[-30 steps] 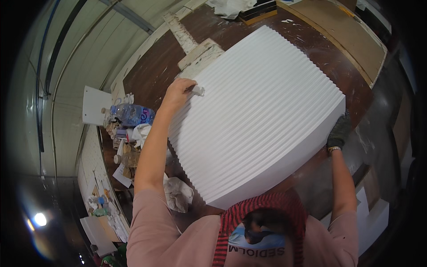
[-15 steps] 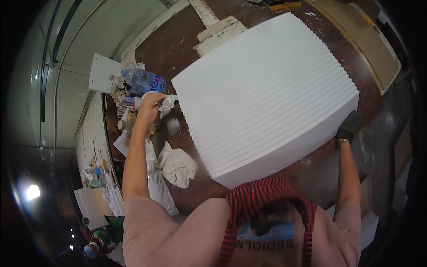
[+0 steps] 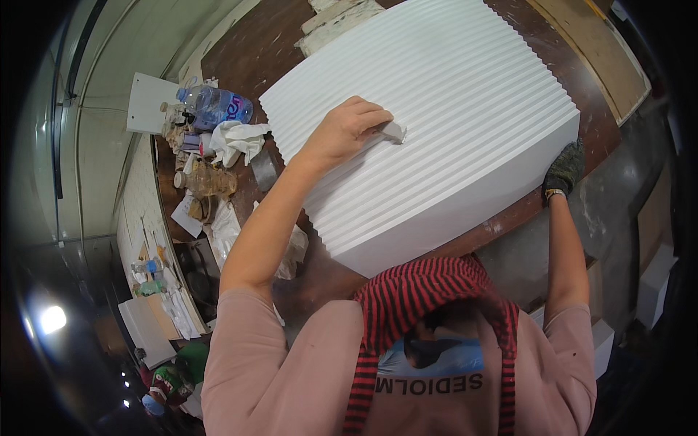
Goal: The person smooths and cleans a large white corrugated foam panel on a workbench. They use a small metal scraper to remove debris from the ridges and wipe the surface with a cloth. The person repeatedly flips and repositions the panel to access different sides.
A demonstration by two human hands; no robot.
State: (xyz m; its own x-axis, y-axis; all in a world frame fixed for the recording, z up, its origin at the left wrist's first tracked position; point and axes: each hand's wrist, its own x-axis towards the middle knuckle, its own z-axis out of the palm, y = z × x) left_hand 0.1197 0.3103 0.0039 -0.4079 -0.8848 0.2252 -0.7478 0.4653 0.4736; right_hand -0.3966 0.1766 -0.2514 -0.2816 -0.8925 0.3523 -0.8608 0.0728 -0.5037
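A large white ribbed panel (image 3: 436,109) with a thick smooth front side lies across the brown table. Over its left half, my bare left hand (image 3: 350,129) is closed on a small folded grey-white piece (image 3: 395,132), which rests against the ribs. I cannot make out whether that piece is paper or an abrasive sheet. My right hand (image 3: 563,173), in a dark glove, grips the panel's near right corner; part of its fingers is hidden behind the edge. Left of the panel lies a crumpled white cloth (image 3: 238,140), beside a large clear plastic bottle (image 3: 214,106).
An amber-tinted bottle (image 3: 206,180) and a grey block (image 3: 264,171) stand among clutter on the left. White-stained boards (image 3: 338,23) lie beyond the panel. A wooden-edged board (image 3: 596,58) is at the far right. Another person (image 3: 171,381) is at the lower left.
My left hand has let go of the crumpled white cloth beside the bottle and moved right onto the panel with the small folded piece. My right hand stays at the panel's corner.
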